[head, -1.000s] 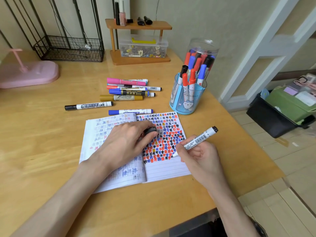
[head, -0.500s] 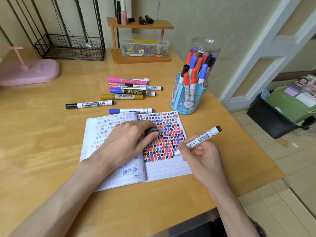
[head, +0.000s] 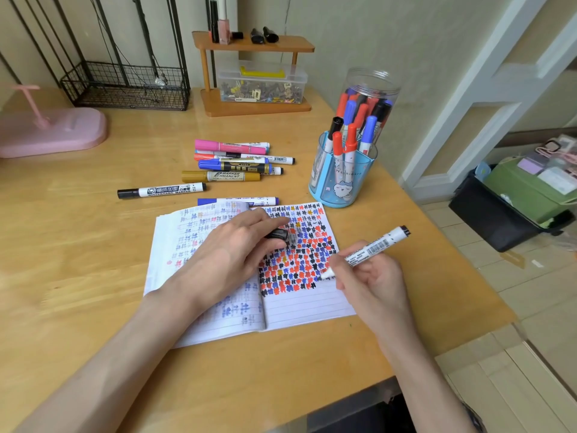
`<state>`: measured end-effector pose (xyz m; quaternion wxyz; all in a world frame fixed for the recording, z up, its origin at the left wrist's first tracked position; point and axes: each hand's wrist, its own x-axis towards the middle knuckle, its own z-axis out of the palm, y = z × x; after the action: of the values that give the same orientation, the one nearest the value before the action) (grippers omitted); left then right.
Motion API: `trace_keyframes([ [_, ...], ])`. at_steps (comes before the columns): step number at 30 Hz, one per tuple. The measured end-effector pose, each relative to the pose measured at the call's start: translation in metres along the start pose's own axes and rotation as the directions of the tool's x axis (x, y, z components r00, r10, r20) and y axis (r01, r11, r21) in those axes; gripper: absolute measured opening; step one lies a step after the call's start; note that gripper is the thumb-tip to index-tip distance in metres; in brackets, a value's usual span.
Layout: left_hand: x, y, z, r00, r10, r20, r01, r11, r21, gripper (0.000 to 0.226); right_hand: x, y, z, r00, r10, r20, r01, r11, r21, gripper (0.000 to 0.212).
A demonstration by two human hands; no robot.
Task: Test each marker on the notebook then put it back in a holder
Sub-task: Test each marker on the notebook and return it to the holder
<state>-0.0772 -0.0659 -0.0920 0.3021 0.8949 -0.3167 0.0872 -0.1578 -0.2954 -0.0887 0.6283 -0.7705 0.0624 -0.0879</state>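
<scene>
So not much has changed in the last second: the right hand [head: 371, 282] has drifted slightly right with the black marker [head: 374, 245], and the tip sits on the notebook [head: 299, 307] at the right edge of the scribble block. Looks like the test stroke is underway, so capping it and dropping it in the blue holder [head: 340, 185], just beyond the notebook's far right corner, comes after. Right-hand fingers are clamped round the barrel. The left hand [head: 231, 248] rests on the open pages, pinching the black cap [head: 277, 234]. Loose markers [head: 231, 167] lie on the worktop [head: 93, 276] beyond.
</scene>
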Motion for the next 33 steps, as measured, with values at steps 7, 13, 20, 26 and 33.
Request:
trace_keyframes([
  [7, 0.001, 0.005, -0.003, 0.995, -0.075, -0.063, 0.063, 0.982, -0.178, 0.025, 0.017, -0.019, -0.002, 0.999, -0.008, -0.033, 0.013, 0.986, 0.165, 0.014],
  [13, 0.0, 0.002, -0.006, 0.993, -0.087, -0.076, 0.071, 0.978, -0.198, 0.026, 0.029, -0.024, 0.009, 0.994, 0.11, 0.002, -0.106, 0.95, 0.294, 0.022],
  [20, 0.0, 0.004, -0.005, 0.995, -0.063, -0.071, 0.049, 0.983, -0.178, 0.018, 0.027, -0.025, 0.013, 0.996, 0.094, 0.011, -0.092, 0.945, 0.313, 0.031],
  [26, 0.001, 0.009, -0.006, 0.997, -0.035, -0.075, 0.021, 0.984, -0.175, 0.019, 0.026, -0.019, 0.012, 0.999, 0.025, 0.047, -0.036, 0.969, 0.244, 0.016],
  [33, -0.001, 0.007, -0.006, 0.996, -0.036, -0.078, 0.025, 0.99, -0.136, 0.021, 0.026, -0.019, 0.013, 0.994, 0.005, 0.109, -0.036, 0.958, 0.285, 0.024],
])
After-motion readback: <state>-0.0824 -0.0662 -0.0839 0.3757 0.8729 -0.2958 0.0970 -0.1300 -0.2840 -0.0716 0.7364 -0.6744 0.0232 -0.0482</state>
